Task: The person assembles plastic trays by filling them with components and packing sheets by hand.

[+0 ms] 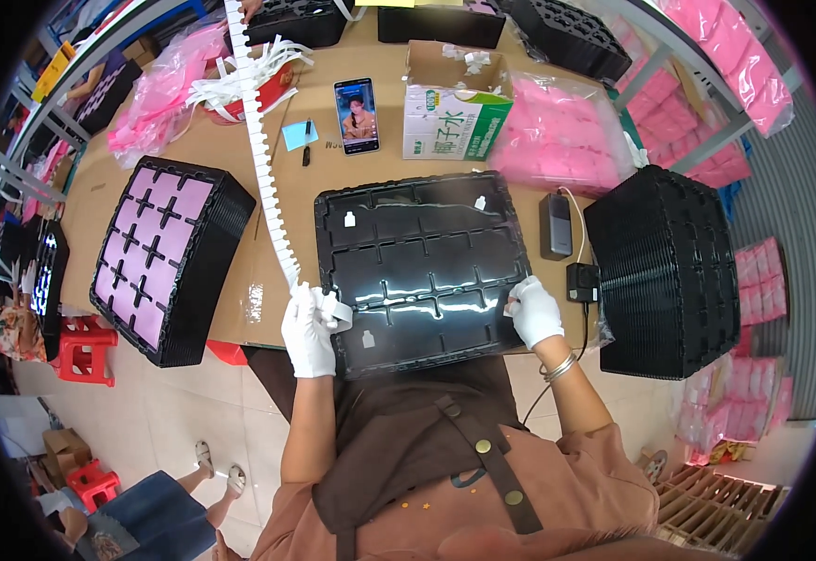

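A black plastic blister tray (408, 252) lies in front of me, its near edge at my lap. It has moulded cross-shaped ridges and small white stickers (350, 220) near its corners. My left hand (309, 332), in a white glove, is closed on a long white sticker strip (266, 178) with a notched edge. The strip runs up to the far side of the table, and its end curls over the tray's left edge. My gloved right hand (534, 313) is at the tray's right edge, fingers pinched together; what they hold, if anything, is too small to make out.
Stacked black trays with pink-lilac pieces (151, 248) stand left, more black trays (665, 271) right. Beyond are a phone (357, 117), a carton (455, 112), pink bagged goods (558, 131) and a heap of white strips (249, 79). A power bank (555, 227) with cables lies right.
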`<state>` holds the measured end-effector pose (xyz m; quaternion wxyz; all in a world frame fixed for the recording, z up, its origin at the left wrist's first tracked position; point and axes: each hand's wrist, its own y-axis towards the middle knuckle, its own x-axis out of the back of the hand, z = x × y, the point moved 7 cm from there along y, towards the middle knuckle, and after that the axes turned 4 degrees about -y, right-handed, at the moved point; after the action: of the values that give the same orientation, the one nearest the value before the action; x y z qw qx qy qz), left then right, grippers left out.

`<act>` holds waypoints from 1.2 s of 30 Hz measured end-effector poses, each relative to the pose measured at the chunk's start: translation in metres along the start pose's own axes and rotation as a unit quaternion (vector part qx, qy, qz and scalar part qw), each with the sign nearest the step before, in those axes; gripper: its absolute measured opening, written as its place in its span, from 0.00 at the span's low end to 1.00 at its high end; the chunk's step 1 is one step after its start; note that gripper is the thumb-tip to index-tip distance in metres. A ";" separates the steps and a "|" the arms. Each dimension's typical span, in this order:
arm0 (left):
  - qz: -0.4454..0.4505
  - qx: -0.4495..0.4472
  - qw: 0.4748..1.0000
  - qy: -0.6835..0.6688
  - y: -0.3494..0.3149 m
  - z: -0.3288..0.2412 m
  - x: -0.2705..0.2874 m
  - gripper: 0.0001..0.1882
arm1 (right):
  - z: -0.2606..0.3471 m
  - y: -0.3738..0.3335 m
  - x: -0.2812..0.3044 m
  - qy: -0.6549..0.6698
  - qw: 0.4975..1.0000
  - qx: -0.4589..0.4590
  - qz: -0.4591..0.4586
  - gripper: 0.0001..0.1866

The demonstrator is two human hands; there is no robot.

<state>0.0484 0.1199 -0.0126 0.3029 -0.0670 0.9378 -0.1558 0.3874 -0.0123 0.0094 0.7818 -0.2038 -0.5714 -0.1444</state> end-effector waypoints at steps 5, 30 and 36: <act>0.007 0.007 1.000 -0.002 0.001 0.005 0.005 0.14 | 0.007 0.003 -0.002 -0.037 0.999 -0.003 -0.020 0.03; 0.002 0.006 1.000 0.001 0.009 0.001 0.016 0.11 | 0.025 0.181 0.008 0.057 0.996 0.037 -0.059 0.07; -0.023 0.019 1.000 -0.006 0.012 0.002 0.025 0.12 | 0.007 0.206 -0.007 0.182 0.981 0.064 -0.001 0.05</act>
<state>0.0292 0.1254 -0.0314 0.3063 -0.0842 0.9309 -0.1803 0.4740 0.1719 -0.0270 0.8839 -0.1228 -0.4281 -0.1427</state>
